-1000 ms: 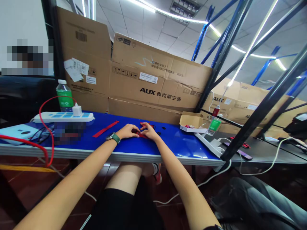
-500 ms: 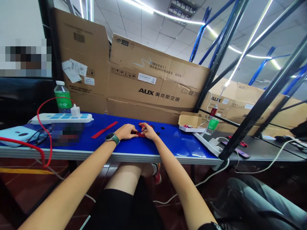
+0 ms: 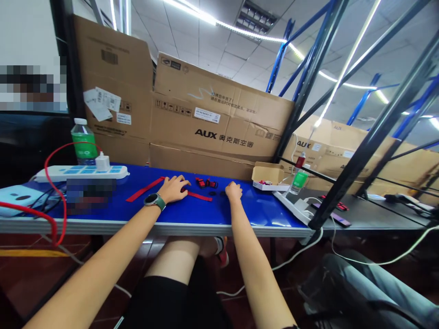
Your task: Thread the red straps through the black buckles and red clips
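Observation:
My left hand (image 3: 173,188), with a watch on its wrist, lies palm down on the blue table (image 3: 192,214), fingers spread. A red strap (image 3: 146,190) runs out to its left, and another red strap (image 3: 200,197) sticks out from beside its fingers on the right. My right hand (image 3: 233,191) is closed over the table to the right; whatever its curled fingers hold is hidden. Between the hands, towards the back, lies a red strap piece with black buckles (image 3: 206,183). A small black part (image 3: 212,193) rests in front of it.
A small open box (image 3: 269,178) with red items stands at the back right, near a white power strip (image 3: 295,208) and a bottle (image 3: 299,180). Another power strip (image 3: 80,172), a bottle (image 3: 84,144) and red cable (image 3: 65,205) occupy the left. Cardboard (image 3: 219,128) walls the back.
My hands have come apart: the right moved right, away from the red strap piece, and the left opened flat. The buckled piece and a strap end now show between them.

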